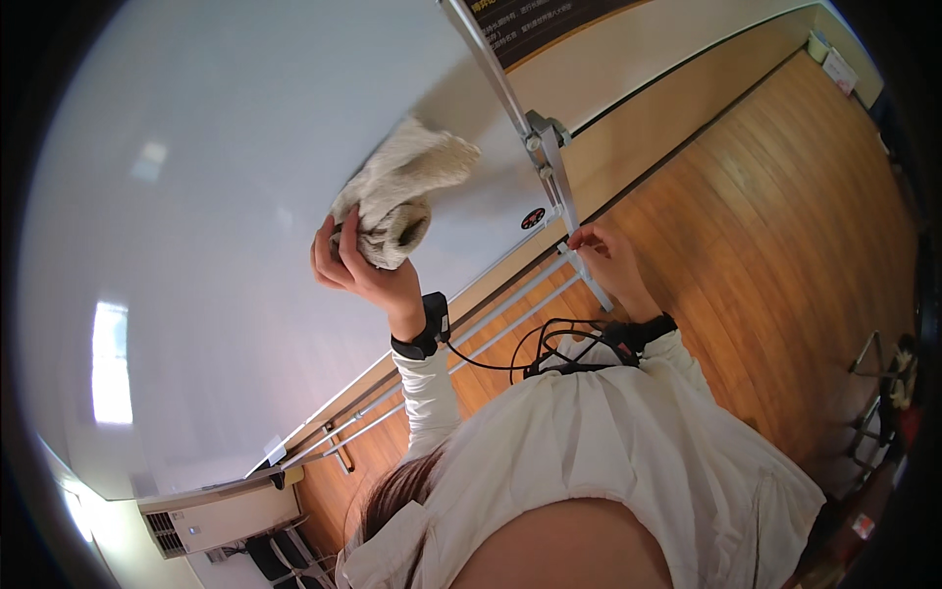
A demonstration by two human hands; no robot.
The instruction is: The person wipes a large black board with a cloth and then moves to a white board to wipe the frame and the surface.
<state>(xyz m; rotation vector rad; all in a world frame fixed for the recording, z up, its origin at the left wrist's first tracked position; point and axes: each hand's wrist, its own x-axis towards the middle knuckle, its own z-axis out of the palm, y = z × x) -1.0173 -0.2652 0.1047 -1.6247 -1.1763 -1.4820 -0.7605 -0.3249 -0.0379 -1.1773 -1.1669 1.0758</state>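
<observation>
My left hand (368, 269) holds a crumpled beige cloth (412, 169) against the face of a large whiteboard (221, 191). Part of the cloth is folded into a roll near my fingers, and a loose end spreads away from them. My right hand (609, 261) is by the whiteboard's metal stand (563, 184), its fingers curled and the fingertips at the upright. Whether they grip the metal is unclear. A round black and red sticker or magnet (533, 219) sits near the board's corner.
Black cables (559, 350) hang between my wrist straps. Stand rails (508, 309) run below the board over the wood floor (743, 243). A dark sign with writing (552, 29) is on the wall. An air conditioner (228, 515) and a black chair (283, 556) show at lower left.
</observation>
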